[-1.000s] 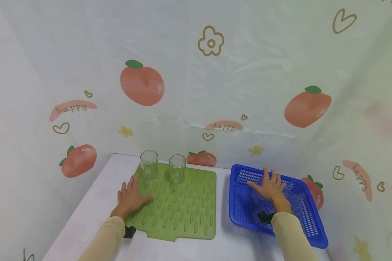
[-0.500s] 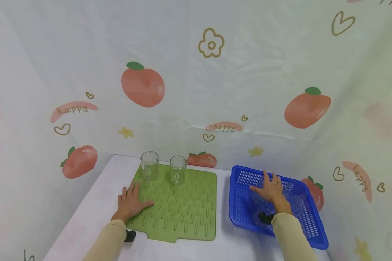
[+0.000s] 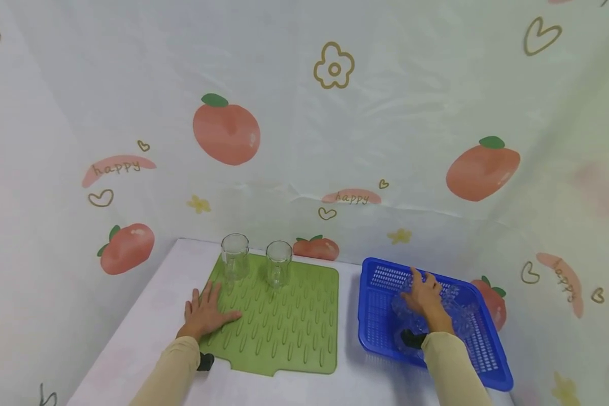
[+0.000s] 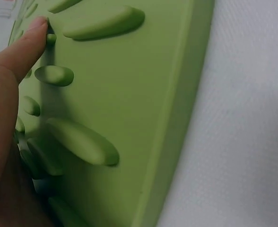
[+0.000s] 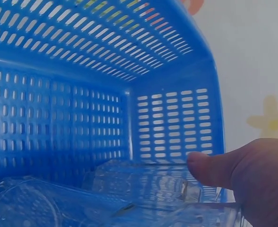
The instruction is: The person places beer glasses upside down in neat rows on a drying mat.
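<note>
My left hand (image 3: 207, 313) lies flat with straight fingers on the left edge of a green ribbed drying mat (image 3: 284, 321). In the left wrist view one finger (image 4: 21, 52) rests among the ridges of the mat (image 4: 129, 94). Two clear glasses (image 3: 235, 256) (image 3: 278, 263) stand upright at the mat's far edge. My right hand (image 3: 425, 296) reaches down into a blue slotted basket (image 3: 370, 270) and lies over several clear glasses (image 3: 457, 316) on their sides. Its thumb (image 5: 214, 168) touches one glass (image 5: 139, 182); the other fingers are hidden in the right wrist view.
The white table (image 3: 147, 321) stands in a corner of printed sheeting with peaches and hearts. Sheeting rises close behind the mat and to the right of the basket. A bare strip of table (image 3: 347, 316) separates mat and basket.
My right hand has sunk lower into the basket, and its spread fingers have drawn closer together over the glasses. My left hand has stayed on the mat.
</note>
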Tool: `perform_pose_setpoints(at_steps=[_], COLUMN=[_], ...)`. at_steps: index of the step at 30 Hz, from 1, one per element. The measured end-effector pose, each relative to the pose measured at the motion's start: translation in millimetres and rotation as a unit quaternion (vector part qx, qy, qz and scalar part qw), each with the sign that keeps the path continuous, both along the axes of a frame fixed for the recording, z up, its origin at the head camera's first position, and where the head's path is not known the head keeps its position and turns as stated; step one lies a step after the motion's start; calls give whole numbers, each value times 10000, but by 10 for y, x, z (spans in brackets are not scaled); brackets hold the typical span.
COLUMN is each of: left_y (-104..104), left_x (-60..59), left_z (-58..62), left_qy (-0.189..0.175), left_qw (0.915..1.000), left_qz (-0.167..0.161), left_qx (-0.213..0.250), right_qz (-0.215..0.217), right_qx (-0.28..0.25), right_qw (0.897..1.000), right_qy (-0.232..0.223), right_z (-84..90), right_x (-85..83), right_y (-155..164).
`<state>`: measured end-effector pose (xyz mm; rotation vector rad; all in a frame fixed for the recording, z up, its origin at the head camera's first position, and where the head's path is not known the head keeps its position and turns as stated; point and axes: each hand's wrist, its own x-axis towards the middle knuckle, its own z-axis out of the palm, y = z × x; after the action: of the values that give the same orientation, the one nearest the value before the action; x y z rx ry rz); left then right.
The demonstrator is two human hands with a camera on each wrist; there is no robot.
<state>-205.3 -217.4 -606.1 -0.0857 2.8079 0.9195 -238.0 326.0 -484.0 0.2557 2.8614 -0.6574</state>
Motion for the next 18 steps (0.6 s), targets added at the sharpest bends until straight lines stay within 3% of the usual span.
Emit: perform_pose_setpoints(at_steps=[10, 18], left_y=[12, 4], left_x=[-6, -14], left_z=[-58, -17], left_qy=[14, -7], left_qw=[10000, 10000], left_qz=[0, 23], left_qx=[-43, -7], right_qz=[112, 254], right_qx=[75, 146], right_qw=[9998, 9987], right_qy=[139, 423], right_z=[54, 127], right_x=[45, 12], right_y=[15, -7])
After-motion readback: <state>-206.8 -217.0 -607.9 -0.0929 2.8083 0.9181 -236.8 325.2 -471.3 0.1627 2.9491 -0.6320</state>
